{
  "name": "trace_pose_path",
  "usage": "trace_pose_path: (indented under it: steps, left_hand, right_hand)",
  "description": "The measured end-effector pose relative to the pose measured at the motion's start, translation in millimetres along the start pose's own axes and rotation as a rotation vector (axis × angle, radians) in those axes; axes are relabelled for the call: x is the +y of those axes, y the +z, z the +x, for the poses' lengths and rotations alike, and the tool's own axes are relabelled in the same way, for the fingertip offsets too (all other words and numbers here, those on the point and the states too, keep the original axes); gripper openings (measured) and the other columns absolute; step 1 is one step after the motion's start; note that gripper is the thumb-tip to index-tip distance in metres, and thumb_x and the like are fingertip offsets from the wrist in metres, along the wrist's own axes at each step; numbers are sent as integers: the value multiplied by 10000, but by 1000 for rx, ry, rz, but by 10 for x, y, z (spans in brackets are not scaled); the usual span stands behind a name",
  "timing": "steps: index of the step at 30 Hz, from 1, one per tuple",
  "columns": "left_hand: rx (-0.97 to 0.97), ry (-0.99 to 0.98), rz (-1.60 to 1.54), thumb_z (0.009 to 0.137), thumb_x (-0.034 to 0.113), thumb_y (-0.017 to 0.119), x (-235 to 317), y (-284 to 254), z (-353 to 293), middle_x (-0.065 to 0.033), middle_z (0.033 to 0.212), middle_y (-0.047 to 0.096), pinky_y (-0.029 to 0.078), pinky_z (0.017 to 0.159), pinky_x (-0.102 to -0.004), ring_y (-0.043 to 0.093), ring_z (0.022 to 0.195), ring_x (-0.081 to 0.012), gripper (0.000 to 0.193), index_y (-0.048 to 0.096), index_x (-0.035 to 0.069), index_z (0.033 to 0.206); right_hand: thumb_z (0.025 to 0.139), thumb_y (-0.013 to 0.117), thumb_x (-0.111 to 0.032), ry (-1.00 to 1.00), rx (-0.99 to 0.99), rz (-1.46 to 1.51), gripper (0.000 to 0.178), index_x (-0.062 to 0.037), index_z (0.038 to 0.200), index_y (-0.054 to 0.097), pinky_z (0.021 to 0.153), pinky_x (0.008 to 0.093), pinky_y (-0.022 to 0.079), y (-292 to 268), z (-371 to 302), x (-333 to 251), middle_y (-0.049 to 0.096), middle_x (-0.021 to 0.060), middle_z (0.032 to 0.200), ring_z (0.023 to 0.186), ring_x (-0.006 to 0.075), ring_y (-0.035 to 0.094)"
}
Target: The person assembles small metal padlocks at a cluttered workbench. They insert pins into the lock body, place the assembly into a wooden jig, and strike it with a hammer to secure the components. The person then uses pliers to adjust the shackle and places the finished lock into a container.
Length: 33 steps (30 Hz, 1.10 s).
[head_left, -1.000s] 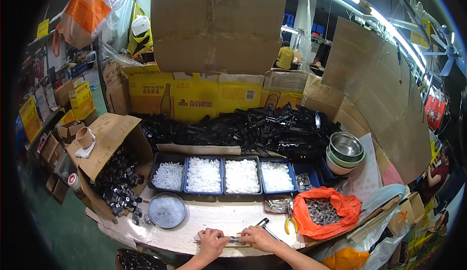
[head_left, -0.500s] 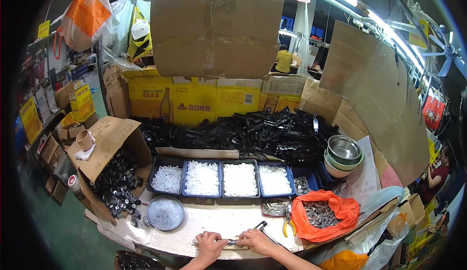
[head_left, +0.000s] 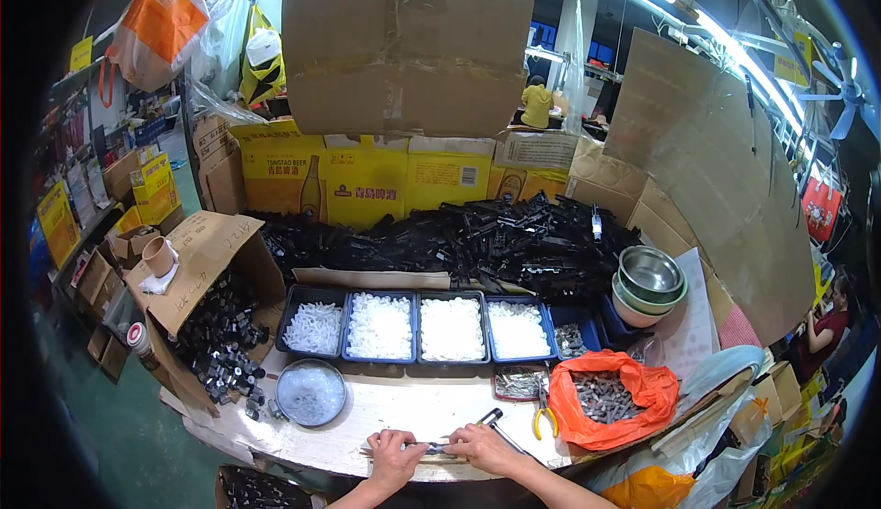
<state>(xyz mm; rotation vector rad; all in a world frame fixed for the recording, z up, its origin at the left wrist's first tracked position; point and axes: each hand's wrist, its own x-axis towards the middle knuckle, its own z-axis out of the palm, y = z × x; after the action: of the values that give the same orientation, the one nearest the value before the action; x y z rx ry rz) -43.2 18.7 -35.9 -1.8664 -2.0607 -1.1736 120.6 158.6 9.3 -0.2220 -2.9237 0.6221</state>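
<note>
Near the front edge of the white work surface (head_left: pixel 385 401), my left hand (head_left: pixel 393 459) and my right hand (head_left: pixel 484 448) pinch a slim dark-grey strip-like part (head_left: pixel 434 448) between them, one at each end. Its kind is too small to make out, and the fingertips cover both ends. Just beyond my right hand lies a tool with a dark cylindrical head (head_left: pixel 491 416), perhaps a hammer; its handle runs behind the wrist. Pliers with yellow handles (head_left: pixel 545 419) rest farther right.
Several dark trays of white plastic parts (head_left: pixel 451 365) line the back. Black parts (head_left: pixel 459 243) are heaped behind them. An orange bag (head_left: pixel 574 426) of grey pieces sits right, beneath stacked bowls (head_left: pixel 650 279). A round dish (head_left: pixel 341 408) and a cardboard box (head_left: pixel 184 298) stand left.
Both hands keep their grip on the part and stay at nearly the same spot. The whole view has shifted slightly.
</note>
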Motion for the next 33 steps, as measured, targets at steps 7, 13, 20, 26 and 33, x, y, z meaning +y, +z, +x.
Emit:
trace_pose_path:
  steps: [7, 13, 20, 26, 33]
  left_hand:
    - [13, 31, 45, 670, 144, 655, 23, -22, -15, 14, 864, 513, 258, 751, -412, 441, 858, -185, 173, 664, 205, 831]
    - [41, 45, 89, 654, 174, 657, 66, -43, -30, 10, 888, 504, 259, 767, -419, 438, 877, -181, 197, 661, 207, 848]
    - [48, 56, 105, 648, 177, 661, 64, -38, -39, 7, 892, 502, 255, 779, -417, 440, 890, -177, 208, 657, 207, 854]
    - [33, 50, 103, 651, 175, 662, 85, -63, -26, 3, 896, 501, 249, 783, -408, 441, 896, -181, 202, 656, 194, 852]
    - [29, 48, 98, 654, 177, 664, 83, -59, -34, -7, 910, 498, 248, 784, -410, 439, 908, -186, 201, 657, 189, 854]
  right_hand:
    - [686, 571, -6, 1, 6, -16, 333, -151, 980, 633, 773, 338, 388, -18, -1, -23, 542, 16, 924, 910, 199, 500]
    - [686, 572, -11, 1, -1, -19, 333, -149, 984, 632, 775, 339, 385, -8, -1, -14, 544, 16, 934, 918, 200, 498]
    - [692, 568, -14, 3, -6, -17, 331, -148, 989, 630, 776, 336, 381, -2, -3, -9, 545, 15, 937, 919, 197, 498]
    - [691, 570, -11, 21, -23, -19, 335, -148, 989, 636, 767, 329, 381, -24, 7, -33, 546, 13, 934, 917, 193, 498]
    - [691, 565, -4, 15, -9, -24, 333, -141, 985, 638, 770, 327, 382, -30, -2, -41, 543, 20, 934, 924, 193, 496]
